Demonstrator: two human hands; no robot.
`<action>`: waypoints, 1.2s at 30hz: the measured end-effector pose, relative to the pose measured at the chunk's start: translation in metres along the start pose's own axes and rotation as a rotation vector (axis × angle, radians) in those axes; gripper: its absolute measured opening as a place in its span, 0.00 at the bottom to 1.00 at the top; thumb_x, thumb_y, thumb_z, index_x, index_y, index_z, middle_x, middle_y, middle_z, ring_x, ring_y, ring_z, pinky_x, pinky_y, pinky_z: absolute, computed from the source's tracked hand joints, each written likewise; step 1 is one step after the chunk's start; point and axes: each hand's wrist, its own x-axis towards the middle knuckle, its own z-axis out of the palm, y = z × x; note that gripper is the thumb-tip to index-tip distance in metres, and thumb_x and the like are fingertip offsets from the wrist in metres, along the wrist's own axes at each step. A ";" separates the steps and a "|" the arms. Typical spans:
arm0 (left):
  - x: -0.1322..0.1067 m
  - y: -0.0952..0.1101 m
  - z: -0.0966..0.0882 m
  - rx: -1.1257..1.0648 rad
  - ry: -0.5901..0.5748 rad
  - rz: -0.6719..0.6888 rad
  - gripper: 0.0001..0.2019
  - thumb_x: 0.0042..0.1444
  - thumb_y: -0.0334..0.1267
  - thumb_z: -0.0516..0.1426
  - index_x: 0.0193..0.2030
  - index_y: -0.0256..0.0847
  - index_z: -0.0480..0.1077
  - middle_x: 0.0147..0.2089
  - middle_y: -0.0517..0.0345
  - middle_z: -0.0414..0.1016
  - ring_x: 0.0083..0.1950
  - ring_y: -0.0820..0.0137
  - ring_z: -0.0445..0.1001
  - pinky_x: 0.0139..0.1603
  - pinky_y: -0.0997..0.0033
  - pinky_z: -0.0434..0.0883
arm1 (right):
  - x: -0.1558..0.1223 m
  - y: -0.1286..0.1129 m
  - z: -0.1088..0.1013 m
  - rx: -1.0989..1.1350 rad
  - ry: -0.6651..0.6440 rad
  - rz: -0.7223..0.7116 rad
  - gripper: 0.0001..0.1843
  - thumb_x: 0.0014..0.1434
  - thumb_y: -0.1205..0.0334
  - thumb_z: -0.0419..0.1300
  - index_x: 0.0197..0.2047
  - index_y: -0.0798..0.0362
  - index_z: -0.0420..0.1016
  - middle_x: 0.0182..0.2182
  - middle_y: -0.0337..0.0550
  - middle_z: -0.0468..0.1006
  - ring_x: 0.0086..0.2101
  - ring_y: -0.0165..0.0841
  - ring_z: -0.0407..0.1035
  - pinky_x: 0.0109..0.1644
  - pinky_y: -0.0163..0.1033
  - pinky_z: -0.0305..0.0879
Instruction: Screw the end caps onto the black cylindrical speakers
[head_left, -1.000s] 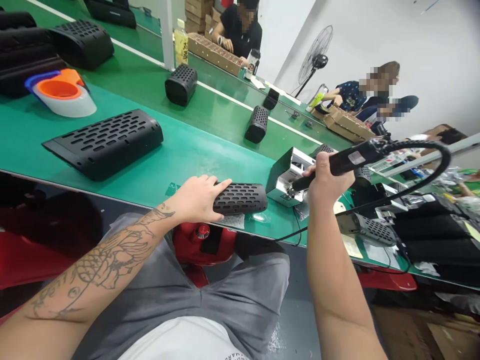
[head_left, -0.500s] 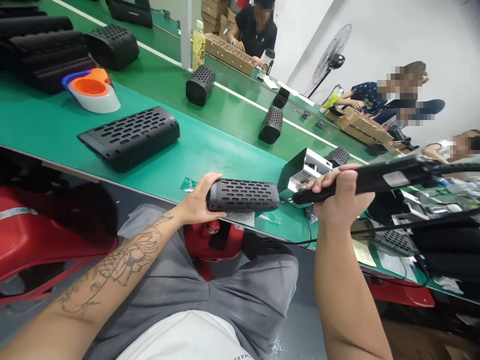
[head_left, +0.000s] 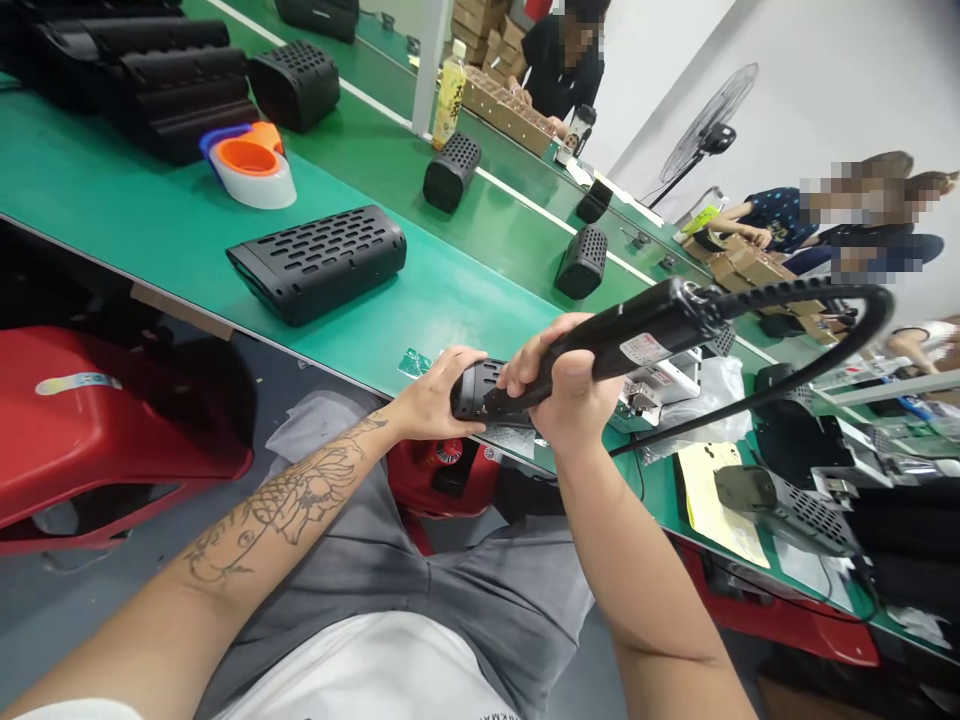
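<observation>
My left hand (head_left: 433, 400) grips one end of a black perforated speaker shell (head_left: 478, 388) at the near edge of the green bench (head_left: 150, 230). My right hand (head_left: 568, 385) is closed round a black corded power tool (head_left: 637, 335), whose tip points down at the shell's left end. The right hand covers most of the shell. The tool's thick black cable (head_left: 840, 330) loops away to the right.
A larger black perforated shell (head_left: 319, 262) lies to the left, with an orange and white tape dispenser (head_left: 251, 165) behind it. Small black shells (head_left: 450, 172) stand on the belt. A metal unit (head_left: 664, 385) and yellow paper (head_left: 712, 490) sit right. Other people work at the far side.
My right hand has swung the tool from the metal unit leftward onto the shell. My left hand has turned the shell and now holds its end. The camera has panned left.
</observation>
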 end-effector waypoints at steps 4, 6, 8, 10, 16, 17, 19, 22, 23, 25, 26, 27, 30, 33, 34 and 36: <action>0.001 -0.001 0.000 -0.015 -0.003 0.010 0.57 0.60 0.51 0.85 0.91 0.52 0.65 0.83 0.37 0.74 0.84 0.35 0.79 0.88 0.26 0.80 | -0.004 0.001 0.002 -0.006 -0.019 0.030 0.34 0.65 0.28 0.87 0.43 0.41 0.74 0.21 0.24 0.75 0.17 0.31 0.68 0.23 0.41 0.75; 0.001 -0.002 0.000 -0.020 -0.002 0.018 0.57 0.60 0.51 0.85 0.91 0.52 0.65 0.83 0.38 0.75 0.83 0.35 0.80 0.86 0.27 0.82 | -0.005 0.000 0.000 -0.004 -0.049 0.044 0.33 0.64 0.30 0.88 0.43 0.41 0.74 0.22 0.24 0.75 0.17 0.31 0.68 0.23 0.41 0.75; 0.002 -0.002 0.000 -0.012 -0.006 0.008 0.58 0.59 0.51 0.85 0.90 0.52 0.65 0.83 0.38 0.75 0.82 0.36 0.80 0.85 0.28 0.83 | -0.005 0.000 -0.003 -0.027 -0.081 0.073 0.33 0.65 0.31 0.88 0.43 0.41 0.74 0.22 0.25 0.76 0.18 0.31 0.69 0.24 0.42 0.75; 0.002 -0.003 0.001 0.002 -0.014 -0.009 0.58 0.59 0.50 0.85 0.90 0.52 0.64 0.83 0.38 0.74 0.82 0.35 0.80 0.85 0.28 0.83 | -0.006 0.003 -0.006 -0.059 -0.117 0.103 0.31 0.66 0.33 0.87 0.43 0.41 0.75 0.23 0.26 0.77 0.19 0.32 0.70 0.25 0.43 0.74; 0.002 -0.002 0.003 0.021 -0.021 -0.011 0.57 0.58 0.49 0.85 0.89 0.52 0.64 0.82 0.38 0.74 0.82 0.35 0.80 0.84 0.28 0.83 | -0.008 0.015 -0.014 -0.058 -0.240 0.103 0.29 0.67 0.37 0.88 0.40 0.42 0.75 0.23 0.27 0.75 0.22 0.33 0.72 0.31 0.45 0.76; 0.002 -0.001 0.002 0.021 -0.024 -0.016 0.57 0.58 0.49 0.85 0.89 0.52 0.65 0.82 0.37 0.74 0.82 0.35 0.80 0.83 0.29 0.84 | -0.008 0.015 -0.014 -0.055 -0.225 0.103 0.30 0.67 0.37 0.88 0.40 0.42 0.75 0.22 0.27 0.74 0.21 0.33 0.70 0.30 0.44 0.76; 0.003 0.001 0.001 0.022 -0.038 -0.038 0.56 0.58 0.50 0.85 0.88 0.52 0.65 0.82 0.37 0.75 0.81 0.35 0.81 0.83 0.30 0.84 | -0.007 0.014 -0.013 -0.039 -0.199 0.101 0.30 0.67 0.36 0.87 0.40 0.42 0.73 0.22 0.25 0.73 0.19 0.31 0.67 0.28 0.43 0.74; 0.005 0.005 -0.001 0.026 -0.055 -0.081 0.56 0.57 0.51 0.85 0.87 0.52 0.65 0.82 0.38 0.75 0.81 0.35 0.81 0.84 0.30 0.83 | -0.006 0.011 -0.013 -0.023 -0.237 0.100 0.30 0.68 0.37 0.86 0.40 0.41 0.72 0.21 0.24 0.74 0.17 0.30 0.64 0.25 0.42 0.72; 0.006 0.006 -0.001 0.025 -0.058 -0.092 0.56 0.56 0.51 0.85 0.87 0.52 0.65 0.82 0.38 0.75 0.81 0.35 0.81 0.85 0.30 0.83 | -0.007 0.010 -0.014 -0.025 -0.243 0.096 0.31 0.68 0.36 0.86 0.39 0.41 0.71 0.21 0.24 0.74 0.17 0.30 0.64 0.25 0.42 0.73; 0.007 0.008 -0.001 0.021 -0.060 -0.105 0.57 0.56 0.51 0.85 0.87 0.52 0.65 0.83 0.38 0.76 0.82 0.34 0.81 0.85 0.29 0.82 | -0.009 0.012 -0.015 -0.044 -0.222 0.097 0.31 0.67 0.36 0.87 0.39 0.42 0.72 0.21 0.24 0.75 0.18 0.30 0.65 0.28 0.42 0.76; 0.008 0.008 -0.001 0.021 -0.058 -0.109 0.57 0.56 0.50 0.85 0.87 0.52 0.65 0.83 0.38 0.76 0.83 0.34 0.80 0.86 0.29 0.82 | -0.011 0.013 -0.015 -0.058 -0.203 0.098 0.32 0.66 0.35 0.87 0.39 0.42 0.73 0.21 0.25 0.75 0.18 0.30 0.67 0.30 0.42 0.77; 0.008 0.009 -0.001 0.022 -0.055 -0.111 0.57 0.56 0.50 0.85 0.87 0.52 0.65 0.83 0.38 0.76 0.83 0.34 0.80 0.86 0.29 0.82 | -0.014 0.015 -0.015 -0.074 -0.187 0.099 0.32 0.65 0.34 0.87 0.40 0.42 0.73 0.21 0.25 0.75 0.19 0.30 0.69 0.31 0.42 0.78; 0.006 0.009 -0.008 0.022 -0.063 -0.091 0.56 0.56 0.47 0.83 0.88 0.52 0.65 0.83 0.38 0.76 0.83 0.34 0.81 0.86 0.26 0.83 | -0.019 0.021 -0.011 -0.107 -0.185 0.093 0.32 0.65 0.32 0.87 0.39 0.43 0.74 0.21 0.26 0.76 0.21 0.32 0.72 0.32 0.42 0.79; 0.001 0.008 -0.021 -0.001 -0.125 -0.091 0.55 0.55 0.45 0.82 0.87 0.54 0.67 0.82 0.41 0.79 0.82 0.32 0.84 0.84 0.25 0.86 | -0.015 0.013 -0.011 -0.062 -0.211 0.034 0.28 0.68 0.35 0.86 0.41 0.44 0.78 0.22 0.29 0.79 0.21 0.33 0.74 0.31 0.42 0.80; 0.000 0.008 -0.026 -0.012 -0.137 -0.112 0.55 0.53 0.47 0.82 0.86 0.54 0.69 0.81 0.42 0.80 0.81 0.31 0.85 0.84 0.24 0.86 | -0.011 0.004 -0.016 -0.026 -0.205 -0.004 0.27 0.69 0.35 0.86 0.42 0.43 0.80 0.23 0.29 0.80 0.21 0.33 0.74 0.31 0.42 0.80; 0.005 0.007 -0.032 -0.041 -0.103 -0.206 0.55 0.48 0.50 0.83 0.83 0.54 0.72 0.78 0.43 0.84 0.78 0.28 0.87 0.84 0.21 0.85 | -0.001 -0.023 -0.035 0.040 -0.135 -0.106 0.25 0.72 0.33 0.84 0.44 0.42 0.81 0.23 0.28 0.78 0.19 0.32 0.72 0.30 0.42 0.80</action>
